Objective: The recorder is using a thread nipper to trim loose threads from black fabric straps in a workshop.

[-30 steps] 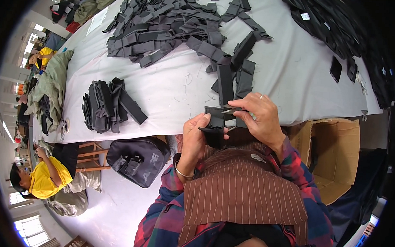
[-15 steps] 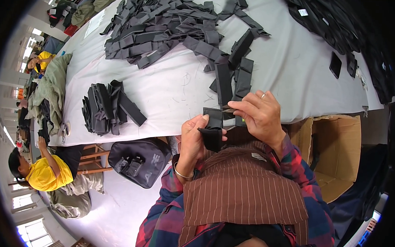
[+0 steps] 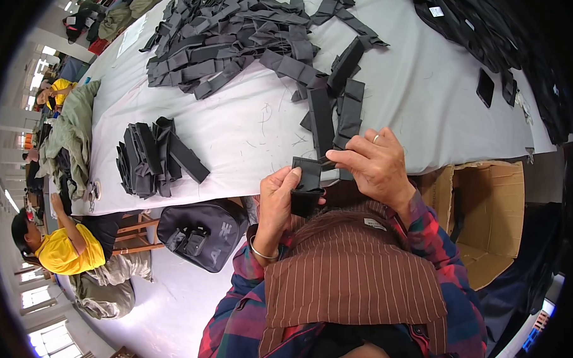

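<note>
My left hand is closed on a folded black fabric piece at the table's near edge, thumb on top and fingers beneath. Close to its right edge, my right hand is closed in a pinch. A small, thin, dark thing pokes from those fingertips toward the fabric; its kind I cannot make out. Just beyond my hands, several long black fabric strips lie on the white-covered table. A large heap of similar dark pieces is at the far side, and a smaller stack sits to the left.
An open cardboard box stands at my right, below the table edge. Black garments and a phone-like dark slab lie far right. Below the table on the left is a dark bag; a person in yellow sits beyond.
My right fingertips have shifted slightly left, nearer the black fabric piece. The fabric in my left hand is tilted a little differently. The table pieces stay where they were.
</note>
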### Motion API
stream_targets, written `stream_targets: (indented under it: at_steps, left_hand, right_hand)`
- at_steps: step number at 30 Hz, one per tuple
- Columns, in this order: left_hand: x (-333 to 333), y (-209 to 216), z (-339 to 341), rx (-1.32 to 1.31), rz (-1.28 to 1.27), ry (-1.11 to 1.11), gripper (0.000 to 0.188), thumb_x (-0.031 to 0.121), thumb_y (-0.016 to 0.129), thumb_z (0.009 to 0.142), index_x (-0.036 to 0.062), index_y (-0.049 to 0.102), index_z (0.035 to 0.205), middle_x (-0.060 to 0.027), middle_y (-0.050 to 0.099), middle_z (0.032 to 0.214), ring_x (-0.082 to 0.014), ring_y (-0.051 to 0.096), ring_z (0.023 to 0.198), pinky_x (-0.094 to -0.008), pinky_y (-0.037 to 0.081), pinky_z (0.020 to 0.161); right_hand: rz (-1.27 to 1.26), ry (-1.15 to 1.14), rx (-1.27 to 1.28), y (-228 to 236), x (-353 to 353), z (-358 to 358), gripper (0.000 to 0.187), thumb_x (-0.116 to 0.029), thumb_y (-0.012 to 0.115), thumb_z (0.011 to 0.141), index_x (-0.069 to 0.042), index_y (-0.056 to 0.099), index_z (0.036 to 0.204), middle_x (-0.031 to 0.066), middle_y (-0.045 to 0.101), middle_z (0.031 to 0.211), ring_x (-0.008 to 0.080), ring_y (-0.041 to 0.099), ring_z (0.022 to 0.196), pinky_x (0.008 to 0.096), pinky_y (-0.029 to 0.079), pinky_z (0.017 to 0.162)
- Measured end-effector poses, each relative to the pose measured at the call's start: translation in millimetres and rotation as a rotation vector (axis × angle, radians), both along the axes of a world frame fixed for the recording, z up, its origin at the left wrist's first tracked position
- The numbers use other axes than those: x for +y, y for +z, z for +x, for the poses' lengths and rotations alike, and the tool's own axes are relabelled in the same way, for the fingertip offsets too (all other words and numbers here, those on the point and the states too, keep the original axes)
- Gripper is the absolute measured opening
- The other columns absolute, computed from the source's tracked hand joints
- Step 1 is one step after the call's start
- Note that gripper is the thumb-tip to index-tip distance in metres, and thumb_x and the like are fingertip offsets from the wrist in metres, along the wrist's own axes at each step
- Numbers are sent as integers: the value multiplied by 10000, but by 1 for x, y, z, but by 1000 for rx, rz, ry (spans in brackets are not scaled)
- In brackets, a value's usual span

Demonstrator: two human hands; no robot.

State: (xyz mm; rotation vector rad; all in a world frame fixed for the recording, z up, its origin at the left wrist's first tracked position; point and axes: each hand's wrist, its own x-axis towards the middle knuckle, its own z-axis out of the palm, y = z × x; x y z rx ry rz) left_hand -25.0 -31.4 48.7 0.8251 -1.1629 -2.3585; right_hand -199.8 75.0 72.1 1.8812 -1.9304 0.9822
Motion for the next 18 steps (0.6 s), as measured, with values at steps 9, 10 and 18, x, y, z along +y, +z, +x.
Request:
stream_targets:
  at_steps: [9, 10, 18]
  left_hand:
    - [-2, -2, 2, -20, 5, -37, 299, 192, 459, 971, -82, 567, 1023, -168, 653, 739, -231, 669, 602, -328, 586, 554]
    - [-2, -2, 2, -17, 11, -38, 300, 192, 459, 970, -83, 567, 1022, -168, 653, 740, -231, 668, 600, -329, 586, 550]
    - [-5, 6, 8, -12, -37, -189, 180, 77, 477, 956, -56, 547, 1055, -126, 660, 843, -167, 667, 721, -252, 542, 673]
  right_hand:
    - [15, 32, -25, -5, -1, 0, 224, -177, 748, 669, -204, 708, 888, -54, 512, 679, 168, 440, 609, 308, 315, 588]
    - [16, 33, -26, -5, -1, 0, 224, -177, 748, 669, -204, 708, 888, -54, 512, 679, 168, 440, 609, 308, 315, 588]
    - [122, 89, -401, 2, 4, 0, 139, -90, 698, 750, -116, 701, 887, -7, 592, 743, 176, 516, 645, 307, 367, 608]
